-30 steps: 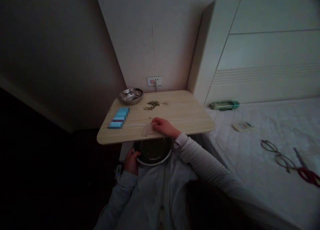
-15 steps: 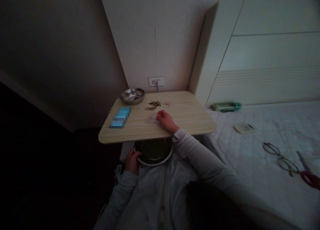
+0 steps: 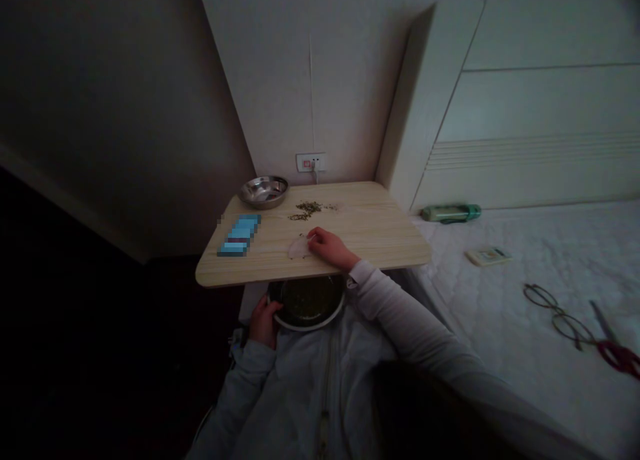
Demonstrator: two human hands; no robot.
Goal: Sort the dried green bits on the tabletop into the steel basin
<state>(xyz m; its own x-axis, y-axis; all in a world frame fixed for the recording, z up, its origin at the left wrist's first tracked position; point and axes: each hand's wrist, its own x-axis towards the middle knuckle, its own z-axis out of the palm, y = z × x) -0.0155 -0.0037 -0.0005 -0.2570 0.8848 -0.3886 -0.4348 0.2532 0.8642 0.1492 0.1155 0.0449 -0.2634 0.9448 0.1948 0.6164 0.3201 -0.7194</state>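
My left hand (image 3: 263, 321) is closed on the left rim of a round, dark-inside pan with a white outer edge (image 3: 306, 326), held at my lap partly under the table edge. Dark greenish contents show in it, too dim to make out singly. On the wooden table (image 3: 380, 240), the fingers of my right hand (image 3: 327, 247) pinch a thin, pale, see-through sheet (image 3: 299, 248), which lies low against the tabletop. A few small dark grains sit around the sheet's edge. Beyond it lies a loose heap of small green grains (image 3: 309, 209), with scattered ones to its right.
A steel bowl (image 3: 264, 193) stands at the table's back left, with a blurred-out phone (image 3: 240, 236) before it. On the bed at right lie a green bottle (image 3: 450, 213), a pale box-like item (image 3: 489, 256), glasses (image 3: 555, 310) and red-handled scissors (image 3: 619, 357). A wall socket (image 3: 311, 163) is behind.
My right hand has moved slightly left and nearer to me, and the pale sheet has come down toward the near part of the tabletop. My left hand and the pan have stayed put.
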